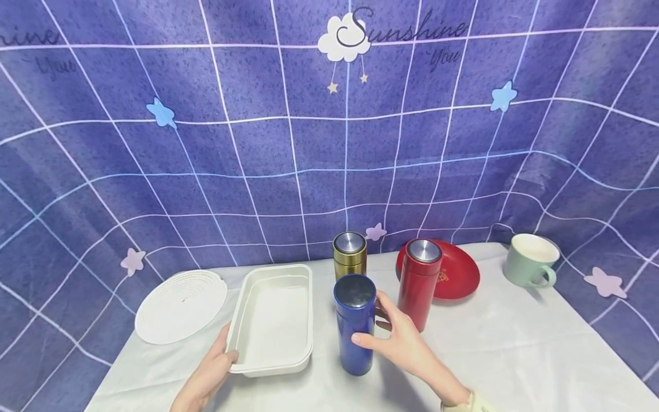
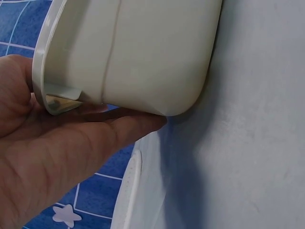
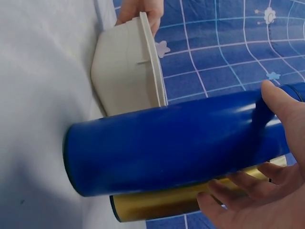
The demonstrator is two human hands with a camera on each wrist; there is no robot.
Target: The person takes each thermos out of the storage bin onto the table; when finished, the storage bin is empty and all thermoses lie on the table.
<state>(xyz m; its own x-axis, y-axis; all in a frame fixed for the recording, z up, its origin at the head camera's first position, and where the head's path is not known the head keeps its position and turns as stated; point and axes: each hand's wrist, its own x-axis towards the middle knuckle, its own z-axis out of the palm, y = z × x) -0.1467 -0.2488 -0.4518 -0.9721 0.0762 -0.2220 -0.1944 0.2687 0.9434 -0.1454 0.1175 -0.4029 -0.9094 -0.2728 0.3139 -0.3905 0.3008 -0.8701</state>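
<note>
My left hand grips the near left corner of a white rectangular plastic tub, thumb at its rim. In the left wrist view, fingers run beneath the tub's rim against its outer wall. At my right hand is a glossy blue thermos, upright, pinched between the thumb in front and fingers on its far side; whether its base touches the cloth is unclear. Behind it, partly hidden, stands a gold thermos. Just right of the hand stands a red thermos.
On the white cloth, a round white woven mat lies left of the tub. A red plate sits behind the red thermos. A green mug stands at the far right. A blue gridded curtain closes off the back and sides.
</note>
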